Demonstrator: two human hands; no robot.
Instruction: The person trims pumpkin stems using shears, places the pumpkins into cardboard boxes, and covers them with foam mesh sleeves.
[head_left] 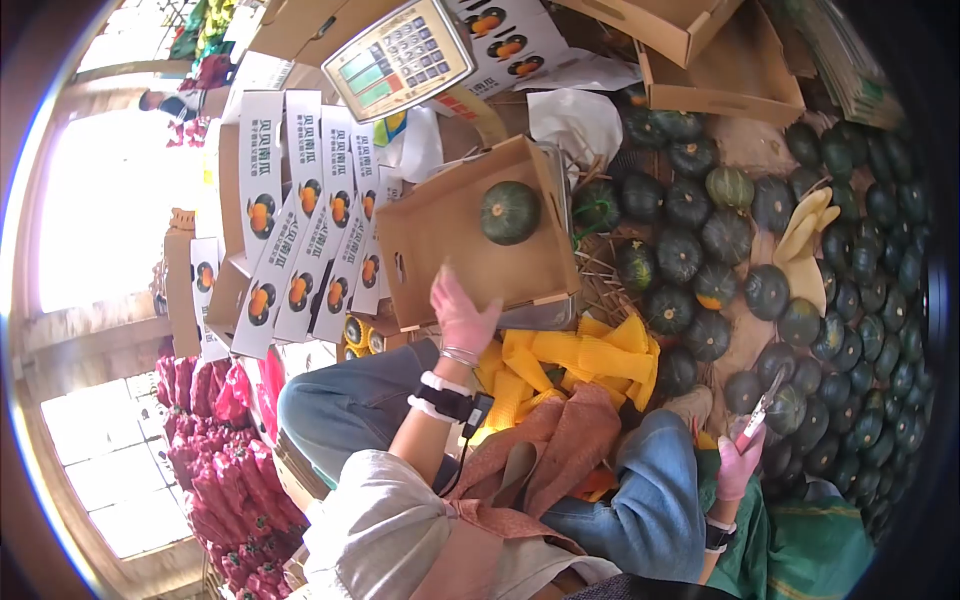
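Observation:
My left hand [462, 315], in a pink glove, hovers with fingers apart at the near edge of an open cardboard box [440, 240]. One dark green squash [510, 212] lies inside that box. My right hand [741, 462], also pink-gloved, is closed around small red-handled scissors [764, 400], low at my right knee beside the squash pile. A stack of yellow foam net sleeves [575, 360] lies on my lap between the two hands.
Several dark green squashes [760, 290] cover the ground on straw to the right. A digital scale head [397, 57] stands above the box. Flat printed cartons [300, 220] lean at left, red net bags [215, 440] lower left, empty boxes [720, 50] top right.

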